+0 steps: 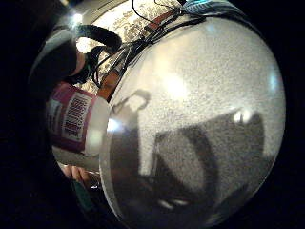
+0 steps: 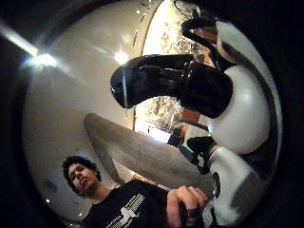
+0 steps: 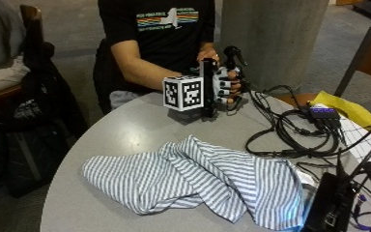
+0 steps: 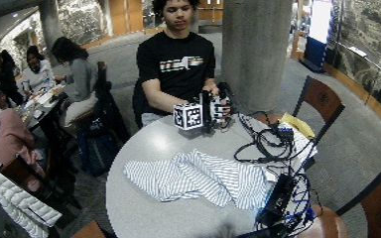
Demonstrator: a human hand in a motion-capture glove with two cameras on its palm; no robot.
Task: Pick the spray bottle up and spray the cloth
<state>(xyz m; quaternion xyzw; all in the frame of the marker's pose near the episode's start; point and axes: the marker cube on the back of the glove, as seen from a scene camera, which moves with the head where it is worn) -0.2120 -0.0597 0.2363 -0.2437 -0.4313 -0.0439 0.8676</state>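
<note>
- The cloth is a crumpled sheet of thin blue-and-white stripes, spread in folds across the middle of the round grey table and reaching toward its right edge.
- The spray bottle stands upright at the far edge of the table, just in front of the person's chest and well apart from the cloth. It has a white body and a glossy black trigger head; the little-finger palm view shows a magenta label with a barcode on it.
- The gloved right hand is wrapped round the bottle, fingers curled about its body.
- The bare left hand touches the bottle's top from behind; the two hands are close together on it.
- A tangle of black cables lies on the table near the right edge, beside a yellow sheet.
</note>
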